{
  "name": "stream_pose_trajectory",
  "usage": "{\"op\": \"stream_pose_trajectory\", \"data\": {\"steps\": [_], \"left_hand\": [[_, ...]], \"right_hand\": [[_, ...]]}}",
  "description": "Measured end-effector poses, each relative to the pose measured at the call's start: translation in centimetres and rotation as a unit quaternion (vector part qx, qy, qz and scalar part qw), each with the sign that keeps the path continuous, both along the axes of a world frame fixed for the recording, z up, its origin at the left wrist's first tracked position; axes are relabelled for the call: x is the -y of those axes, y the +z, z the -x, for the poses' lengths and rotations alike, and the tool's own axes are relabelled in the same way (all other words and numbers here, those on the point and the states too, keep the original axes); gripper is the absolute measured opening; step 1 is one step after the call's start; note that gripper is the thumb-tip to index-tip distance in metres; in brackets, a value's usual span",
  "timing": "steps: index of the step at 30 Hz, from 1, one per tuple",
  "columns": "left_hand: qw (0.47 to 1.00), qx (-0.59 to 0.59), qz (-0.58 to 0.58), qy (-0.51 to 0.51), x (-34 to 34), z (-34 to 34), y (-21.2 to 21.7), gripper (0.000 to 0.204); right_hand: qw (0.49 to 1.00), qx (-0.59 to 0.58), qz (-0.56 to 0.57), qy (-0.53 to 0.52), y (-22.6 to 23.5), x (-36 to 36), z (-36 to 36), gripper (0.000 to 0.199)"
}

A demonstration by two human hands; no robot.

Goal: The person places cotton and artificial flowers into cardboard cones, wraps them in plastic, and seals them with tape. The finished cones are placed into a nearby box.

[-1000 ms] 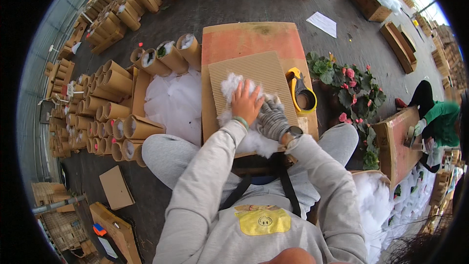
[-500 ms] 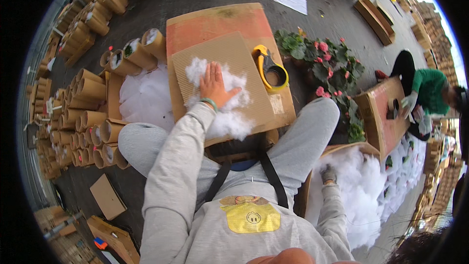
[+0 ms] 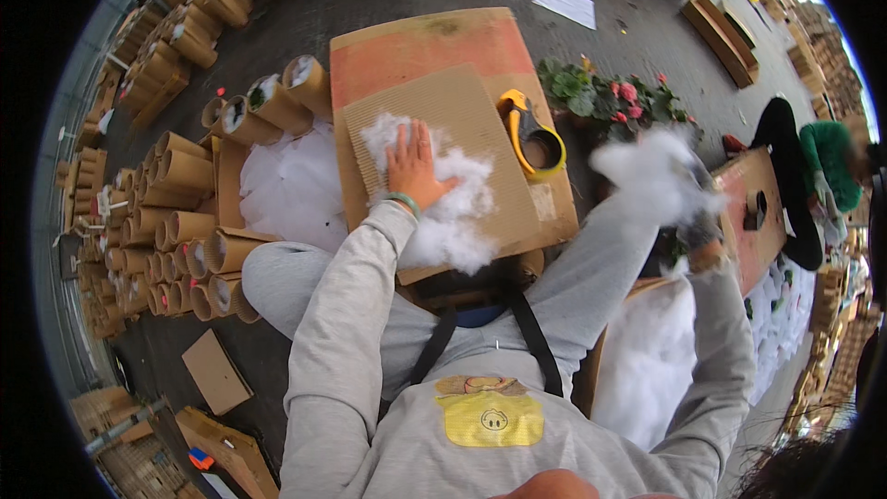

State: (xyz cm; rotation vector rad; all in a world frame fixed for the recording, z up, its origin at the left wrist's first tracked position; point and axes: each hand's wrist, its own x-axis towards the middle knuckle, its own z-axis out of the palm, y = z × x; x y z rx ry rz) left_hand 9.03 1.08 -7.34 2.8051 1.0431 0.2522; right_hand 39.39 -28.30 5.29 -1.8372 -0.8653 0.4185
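My bare left hand (image 3: 415,173) lies flat, fingers stretched, on a layer of white fluffy stuffing (image 3: 450,231). The stuffing is spread over a corrugated cardboard sheet (image 3: 443,92) on top of a cardboard box (image 3: 370,60) between my knees. Raised beside my right knee, my right hand (image 3: 699,226), in a dark glove, grips a loose tuft of stuffing (image 3: 647,169). Motion blurs both the tuft and this hand. A yellow and black tape dispenser (image 3: 533,137) rests at the box's right side. More stuffing fills an open carton (image 3: 647,351) by my right thigh.
Potted pink-flowered plants (image 3: 610,102) stand beyond my right knee. At left are several cardboard tubes (image 3: 171,194) and a white plastic bag (image 3: 291,189). A person in green (image 3: 827,157) sits at another box (image 3: 753,194) on the right. A white paper sheet (image 3: 565,6) lies on the floor.
My right hand has come up out of the stuffing carton, carrying a tuft forward past my right knee. My left hand stays on the spread stuffing. The view has shifted slightly.
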Motion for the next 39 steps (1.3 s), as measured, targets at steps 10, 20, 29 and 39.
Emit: {"op": "stream_pose_trajectory", "data": {"steps": [10, 20, 29, 39], "left_hand": [[0.958, 0.263, 0.016, -0.116, -3.4, 2.3, 5.6, 0.082], [0.992, 0.028, -0.033, -0.115, -4.0, -0.3, 1.2, 0.060], [0.981, 0.072, 0.024, -0.176, -4.1, -1.7, 1.9, 0.056], [0.989, 0.041, 0.017, -0.145, -3.3, -1.5, 0.8, 0.056]], "right_hand": [[0.988, 0.142, -0.014, 0.065, -10.8, -31.4, 13.3, 0.048], [0.873, 0.121, 0.241, 0.405, -11.6, -32.9, 5.8, 0.026], [0.931, -0.285, -0.129, 0.189, -2.4, -38.9, 7.3, 0.010], [0.709, 0.313, 0.256, 0.578, -7.3, -39.5, 11.2, 0.032]]}}
